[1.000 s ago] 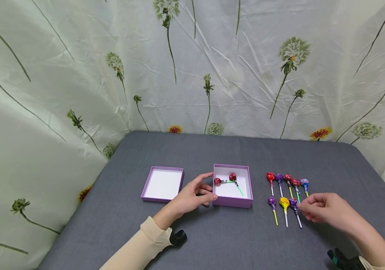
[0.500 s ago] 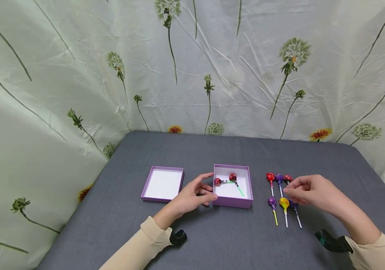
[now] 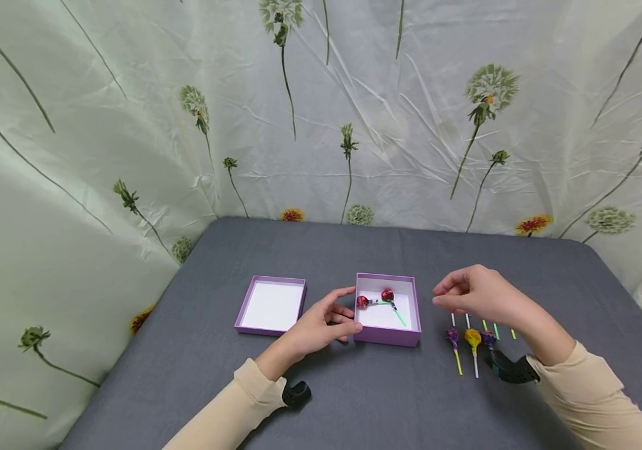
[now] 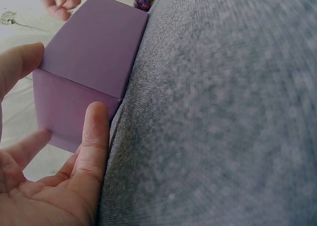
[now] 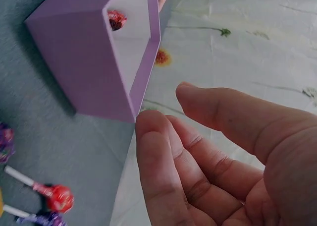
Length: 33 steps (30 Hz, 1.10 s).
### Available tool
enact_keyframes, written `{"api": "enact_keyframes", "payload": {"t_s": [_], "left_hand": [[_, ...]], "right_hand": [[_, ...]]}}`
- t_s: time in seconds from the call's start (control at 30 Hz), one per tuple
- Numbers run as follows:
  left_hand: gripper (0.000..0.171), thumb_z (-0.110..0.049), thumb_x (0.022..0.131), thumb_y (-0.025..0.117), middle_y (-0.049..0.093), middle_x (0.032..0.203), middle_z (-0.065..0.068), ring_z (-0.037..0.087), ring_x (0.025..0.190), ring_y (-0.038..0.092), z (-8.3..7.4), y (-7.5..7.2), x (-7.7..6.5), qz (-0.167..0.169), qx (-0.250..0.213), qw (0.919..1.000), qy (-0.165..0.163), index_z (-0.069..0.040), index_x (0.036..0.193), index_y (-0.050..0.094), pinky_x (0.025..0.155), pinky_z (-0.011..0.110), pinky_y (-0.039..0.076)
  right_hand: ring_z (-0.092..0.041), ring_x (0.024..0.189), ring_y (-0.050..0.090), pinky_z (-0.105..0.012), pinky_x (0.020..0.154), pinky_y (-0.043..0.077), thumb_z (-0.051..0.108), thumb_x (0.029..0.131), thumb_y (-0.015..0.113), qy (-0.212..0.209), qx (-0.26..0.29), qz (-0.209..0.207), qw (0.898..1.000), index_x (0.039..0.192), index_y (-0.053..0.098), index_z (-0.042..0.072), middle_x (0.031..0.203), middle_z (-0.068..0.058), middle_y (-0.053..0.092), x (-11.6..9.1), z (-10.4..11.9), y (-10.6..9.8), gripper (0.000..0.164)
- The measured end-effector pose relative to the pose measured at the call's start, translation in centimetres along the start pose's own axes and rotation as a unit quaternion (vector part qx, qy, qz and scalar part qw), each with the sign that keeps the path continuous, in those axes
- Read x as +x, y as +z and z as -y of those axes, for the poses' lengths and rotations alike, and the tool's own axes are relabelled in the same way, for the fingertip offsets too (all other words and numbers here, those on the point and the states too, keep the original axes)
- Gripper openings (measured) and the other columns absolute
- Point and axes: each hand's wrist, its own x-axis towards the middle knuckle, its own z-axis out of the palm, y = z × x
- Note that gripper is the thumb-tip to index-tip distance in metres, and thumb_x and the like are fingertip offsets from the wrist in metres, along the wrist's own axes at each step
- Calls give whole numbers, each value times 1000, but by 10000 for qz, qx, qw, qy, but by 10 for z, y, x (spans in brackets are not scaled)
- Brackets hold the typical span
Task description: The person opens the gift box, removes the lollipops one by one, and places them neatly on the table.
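My left hand (image 3: 321, 322) touches the left side of a purple box (image 3: 388, 336), its fingers spread against the wall. Two red-wrapped lollipops with green sticks lie inside on the white floor, one red lollipop (image 3: 362, 302) at the left and another red lollipop (image 3: 388, 295) further back. Right of the box, my right hand (image 3: 484, 297) hovers above the back row of lollipops, hiding most of their heads. The right wrist view shows its thumb and fingers apart, with nothing between them. In front lie a yellow lollipop (image 3: 472, 338) and a purple lollipop (image 3: 452, 337).
A purple-edged lid (image 3: 271, 306) with a white inside lies left of the box. Another purple lollipop (image 3: 488, 339) is partly covered by the black wrist strap (image 3: 514, 370). A flower-printed curtain (image 3: 411, 125) hangs behind the grey table (image 3: 332, 250).
My right hand has swept left and away from me, from the right end of the lollipops to just beside the box. The left hand has stayed at the box.
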Motion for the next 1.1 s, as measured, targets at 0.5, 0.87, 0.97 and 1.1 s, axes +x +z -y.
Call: {"api": "enact_keyframes", "payload": {"t_s": [0.5, 0.87, 0.97, 1.1], "left_hand": [[76, -24, 99, 81, 64, 127, 14, 17, 105, 67, 1, -1, 1, -14, -2, 10000, 44, -24, 165, 42, 83, 32, 64], [75, -24, 99, 80, 64, 128, 14, 16, 106, 67, 1, -1, 0, 5, -74, 10000, 17, -25, 164, 43, 84, 32, 64], [75, -24, 99, 80, 64, 128, 14, 16, 105, 67, 2, -1, 0, 17, -87, 10000, -4, -26, 164, 43, 84, 32, 64], [75, -24, 99, 80, 65, 127, 13, 16, 105, 68, 3, -1, 1, 28, -102, 9999, -11, -25, 164, 43, 83, 31, 63]], "right_hand": [[-12, 73, 69, -30, 62, 50, 16, 95, 80, -490, -306, 417, 9975, 111, 81, 4, 81, -1, 78, 42, 33, 14, 20], [-8, 73, 68, -24, 68, 56, 2, 94, 76, -398, -597, 868, 9936, 104, 84, 2, 87, -4, 81, 70, 52, 29, 12], [-8, 75, 70, -25, 70, 59, -1, 93, 76, -290, -636, 988, 9926, 103, 83, 1, 89, -5, 81, 75, 55, 33, 12], [-10, 77, 73, -30, 75, 63, -3, 94, 75, -101, -671, 1082, 9918, 103, 83, 1, 90, -5, 81, 82, 58, 39, 13]]}}
